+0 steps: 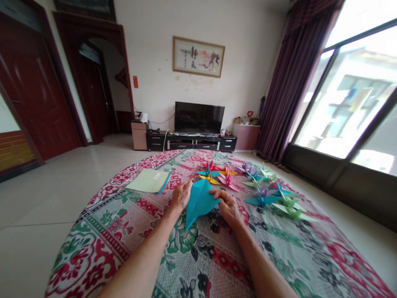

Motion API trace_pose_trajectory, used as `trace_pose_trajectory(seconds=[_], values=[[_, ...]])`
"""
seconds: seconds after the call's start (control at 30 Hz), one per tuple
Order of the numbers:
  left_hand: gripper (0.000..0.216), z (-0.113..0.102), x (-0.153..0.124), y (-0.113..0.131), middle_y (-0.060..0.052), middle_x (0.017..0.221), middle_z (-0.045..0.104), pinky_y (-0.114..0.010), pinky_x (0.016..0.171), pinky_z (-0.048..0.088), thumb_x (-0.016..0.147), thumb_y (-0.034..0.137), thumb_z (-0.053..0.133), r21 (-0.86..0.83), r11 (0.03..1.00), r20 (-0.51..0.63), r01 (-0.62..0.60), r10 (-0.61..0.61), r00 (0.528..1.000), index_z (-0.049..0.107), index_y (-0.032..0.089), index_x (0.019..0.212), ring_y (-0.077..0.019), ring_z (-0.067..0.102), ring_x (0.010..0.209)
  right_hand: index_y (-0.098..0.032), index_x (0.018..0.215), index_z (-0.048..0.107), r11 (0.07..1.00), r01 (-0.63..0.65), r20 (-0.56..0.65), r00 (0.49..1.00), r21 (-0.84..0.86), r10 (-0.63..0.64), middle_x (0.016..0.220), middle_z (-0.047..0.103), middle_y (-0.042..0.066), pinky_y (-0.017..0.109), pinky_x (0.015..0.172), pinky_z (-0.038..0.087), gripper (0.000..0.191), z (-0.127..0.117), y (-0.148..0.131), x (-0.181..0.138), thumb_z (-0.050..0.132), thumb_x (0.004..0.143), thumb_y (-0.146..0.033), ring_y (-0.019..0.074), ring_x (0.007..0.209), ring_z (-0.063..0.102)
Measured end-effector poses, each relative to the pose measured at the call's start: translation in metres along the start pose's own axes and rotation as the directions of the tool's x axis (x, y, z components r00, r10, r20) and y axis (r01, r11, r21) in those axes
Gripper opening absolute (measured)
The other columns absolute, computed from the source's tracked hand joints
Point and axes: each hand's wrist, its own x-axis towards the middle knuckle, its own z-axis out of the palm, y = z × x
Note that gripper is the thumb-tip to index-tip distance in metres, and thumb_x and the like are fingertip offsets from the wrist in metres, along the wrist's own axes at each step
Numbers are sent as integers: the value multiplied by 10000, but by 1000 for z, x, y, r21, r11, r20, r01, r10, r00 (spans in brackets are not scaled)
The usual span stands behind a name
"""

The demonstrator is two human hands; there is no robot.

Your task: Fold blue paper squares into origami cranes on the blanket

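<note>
A partly folded sheet of blue origami paper [200, 201] is held between my two hands, above the patterned tablecloth. My left hand [182, 194] grips its left edge, with the thumb side against the paper. On the other side, my right hand [228, 207] pinches the right corner between thumb and fingers. One point of the paper hangs down toward me. Just beyond and to the right lie several folded paper cranes, among them a yellow crane [210, 178], a pink crane [228, 181], a blue crane [263, 198] and a light green crane [290, 205].
A stack of square paper [148, 181], pale green on top with blue beneath, lies left of my hands with a small white piece on it. The round table's cloth [124, 231] reaches its curved edge. A television [199, 118] stands on a cabinet beyond.
</note>
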Motion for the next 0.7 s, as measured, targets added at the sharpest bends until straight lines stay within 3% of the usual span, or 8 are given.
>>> trace_pose_trajectory(seconds=[0.13,0.23,0.37,0.47,0.6,0.7], values=[[353,-1,3,-3,-21,618,603,-248,610,389,807,424,400,-45,998,-22,42,-43,999,590,189,625,-159,553,648,-184,681,598,995,-69,20,997,69,68,968,669,72,353,830,442,146,-1,-5,-2,469,687,-251,227,961,568],[316,-1,4,-3,9,534,531,-230,524,348,758,446,461,-119,990,-54,73,-80,995,572,184,622,-140,501,561,-172,711,616,977,-157,36,988,147,153,1008,658,86,330,779,469,265,0,-9,-3,469,761,-387,236,977,561],[189,-1,3,0,35,553,516,-198,482,330,657,355,568,-288,953,-74,94,-120,990,576,170,695,-103,456,514,-161,764,627,963,-211,49,977,169,206,1007,644,87,328,755,483,377,6,-15,-2,488,775,-510,231,948,566],[186,0,3,1,36,610,544,-182,491,353,598,262,584,-399,913,-77,81,-121,990,579,161,753,-91,466,529,-188,940,610,970,-213,32,977,118,211,1009,623,63,316,713,495,355,15,-16,-1,602,709,-459,206,875,579],[251,1,5,-1,20,684,579,-175,511,377,585,232,569,-464,885,-94,35,-89,992,588,152,822,-89,482,564,-220,1180,465,982,-172,-48,983,74,176,1009,603,64,267,615,490,553,30,-13,-3,630,670,-354,176,793,580],[343,2,6,-3,23,686,581,-166,471,353,597,235,561,-501,865,-89,24,-80,993,597,148,926,-72,447,516,-234,1255,343,976,-189,-82,977,105,197,1046,584,67,243,560,474,668,36,-12,-4,609,645,-285,149,717,574]])
